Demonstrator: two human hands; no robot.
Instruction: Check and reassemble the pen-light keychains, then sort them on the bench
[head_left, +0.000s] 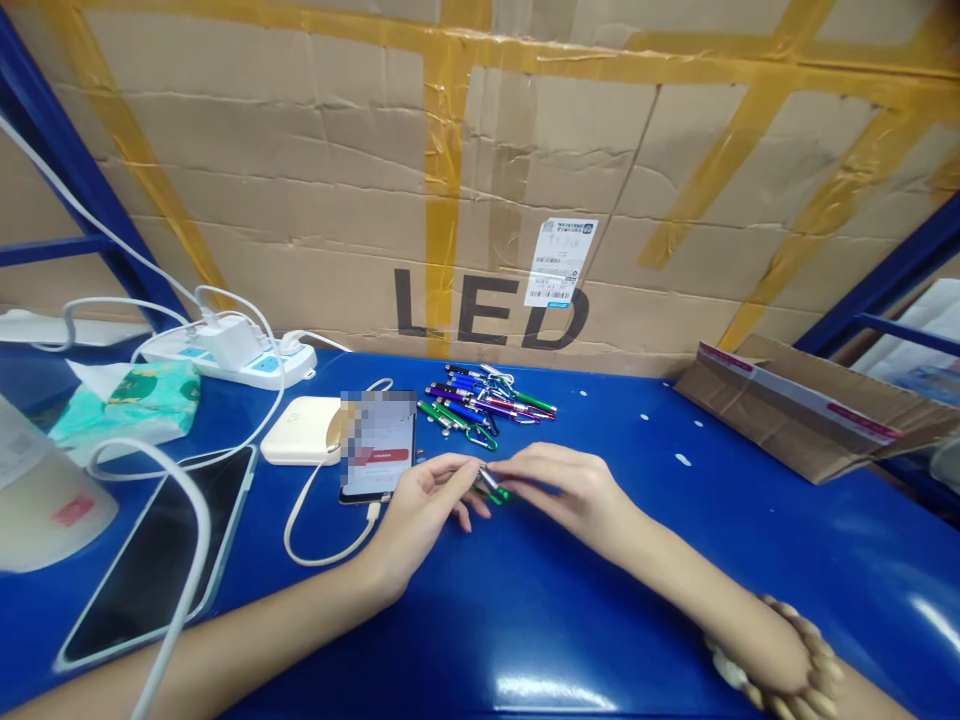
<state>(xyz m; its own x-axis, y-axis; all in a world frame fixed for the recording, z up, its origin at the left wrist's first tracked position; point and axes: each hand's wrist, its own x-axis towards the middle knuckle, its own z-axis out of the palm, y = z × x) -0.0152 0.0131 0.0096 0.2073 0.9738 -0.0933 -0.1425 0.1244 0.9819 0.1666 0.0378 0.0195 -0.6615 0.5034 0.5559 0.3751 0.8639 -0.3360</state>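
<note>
My left hand [424, 510] and my right hand [564, 487] meet over the blue table [570, 620], both pinching one small green pen-shaped flashlight with a silver tip [491, 486]. The left fingers hold its near end, the right fingers close on the other side. Just behind lies a pile of several similar small flashlights [484, 402] in green, blue and purple, some with carabiner clips. A beaded bracelet [787, 660] is on my right wrist.
A lit phone [377, 445] lies left of my hands, cabled to a cream power bank [301, 430]. A dark phone [161, 555], a tissue pack [139, 400] and a power strip [232, 355] are farther left. Taped "LED" cardboard boxes [480, 190] form the back wall; a flattened carton [810, 410] lies right.
</note>
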